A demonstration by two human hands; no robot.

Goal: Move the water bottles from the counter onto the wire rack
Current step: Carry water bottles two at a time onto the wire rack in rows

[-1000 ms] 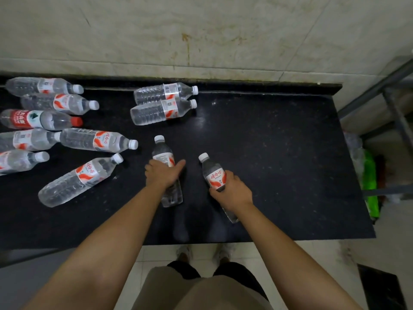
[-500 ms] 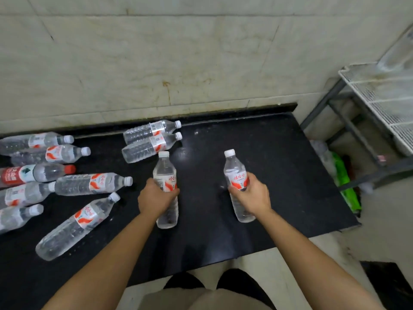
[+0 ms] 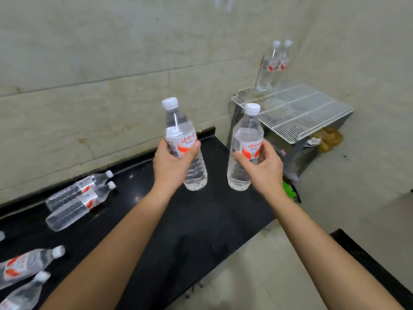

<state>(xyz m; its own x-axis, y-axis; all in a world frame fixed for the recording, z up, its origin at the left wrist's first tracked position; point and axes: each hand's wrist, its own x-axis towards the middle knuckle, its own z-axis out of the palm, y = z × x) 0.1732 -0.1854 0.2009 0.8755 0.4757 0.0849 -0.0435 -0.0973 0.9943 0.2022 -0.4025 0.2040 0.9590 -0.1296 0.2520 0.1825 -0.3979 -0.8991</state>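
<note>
My left hand (image 3: 172, 166) grips a clear water bottle (image 3: 178, 126) with a white cap and a red-and-white label, held upright above the black counter (image 3: 201, 220). My right hand (image 3: 263, 168) grips a second, like bottle (image 3: 245, 135), also upright, to the right of the first. The white wire rack (image 3: 297, 110) lies beyond and to the right of both bottles. Two bottles (image 3: 271, 66) stand upright at its back left corner against the wall. Several more bottles (image 3: 78, 200) lie on their sides on the counter to the left.
A tiled wall runs behind the counter and the rack. Under the rack sit a green bag (image 3: 290, 191) and some brown clutter (image 3: 328, 137). Pale floor tiles show to the right of the counter's end, with a dark mat (image 3: 368, 260) at the lower right.
Both hands have lifted their bottles off the counter, brought them upright and carried them up and right towards the rack. My view has turned right, so the rack top now shows.
</note>
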